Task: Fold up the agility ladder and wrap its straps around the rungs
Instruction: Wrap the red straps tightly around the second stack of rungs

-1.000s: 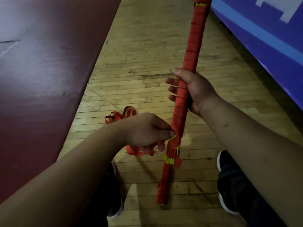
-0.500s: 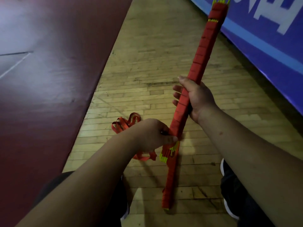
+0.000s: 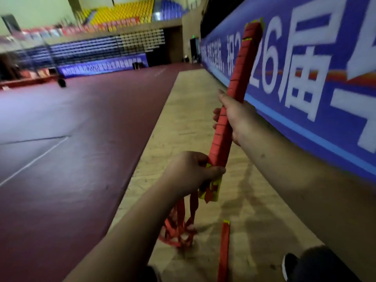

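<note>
Ladder rungs (image 3: 237, 82) gathered into one red stack, held tilted up and away above the floor (image 3: 183, 119), likely so that the loose straps (image 3: 179, 226) could hang free for wrapping. Gripped at mid-length by the right hand (image 3: 237, 119), fingers (image 3: 216, 117) curled round the stack, arm reaching forward. Pinched at the lower end by the left hand (image 3: 189, 174), thumb pressed across the yellow-edged tips, probably to keep the stack squared. Below the left fingers, straps left trailing into a tangle on the floor. Wrapping judged not yet begun.
</note>
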### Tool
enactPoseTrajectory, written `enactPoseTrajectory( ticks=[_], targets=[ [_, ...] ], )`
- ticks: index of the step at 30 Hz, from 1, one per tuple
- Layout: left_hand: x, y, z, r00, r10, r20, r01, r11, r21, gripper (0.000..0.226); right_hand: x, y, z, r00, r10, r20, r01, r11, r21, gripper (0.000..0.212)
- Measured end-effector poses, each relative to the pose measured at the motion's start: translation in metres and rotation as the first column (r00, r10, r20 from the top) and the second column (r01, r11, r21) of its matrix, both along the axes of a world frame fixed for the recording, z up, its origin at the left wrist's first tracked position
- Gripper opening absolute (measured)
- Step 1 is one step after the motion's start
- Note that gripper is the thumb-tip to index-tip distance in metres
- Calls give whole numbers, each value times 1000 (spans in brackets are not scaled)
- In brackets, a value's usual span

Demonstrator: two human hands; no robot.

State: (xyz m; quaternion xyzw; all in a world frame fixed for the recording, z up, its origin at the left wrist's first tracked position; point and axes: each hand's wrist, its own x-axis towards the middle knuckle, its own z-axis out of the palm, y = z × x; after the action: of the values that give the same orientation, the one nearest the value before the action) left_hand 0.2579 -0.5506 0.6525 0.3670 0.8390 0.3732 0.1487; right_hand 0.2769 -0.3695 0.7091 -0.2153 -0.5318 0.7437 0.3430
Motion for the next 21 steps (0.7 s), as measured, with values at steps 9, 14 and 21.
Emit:
enactPoseTrajectory(
  ticks=[9, 14, 21],
  targets=[
    [17, -36, 114, 927, -328, 182, 223, 873, 433, 32, 49, -38, 142, 786, 478, -392, -501, 864, 49, 37],
    [15, -42, 115, 850, -451, 271, 286, 829, 481, 58, 61, -42, 156, 618, 659, -429, -693, 714, 98, 42],
    [21, -34, 85, 735, -558, 385, 287, 770, 569, 91, 65, -36, 117, 316, 782, -537, -853, 482, 199, 66]
  ],
)
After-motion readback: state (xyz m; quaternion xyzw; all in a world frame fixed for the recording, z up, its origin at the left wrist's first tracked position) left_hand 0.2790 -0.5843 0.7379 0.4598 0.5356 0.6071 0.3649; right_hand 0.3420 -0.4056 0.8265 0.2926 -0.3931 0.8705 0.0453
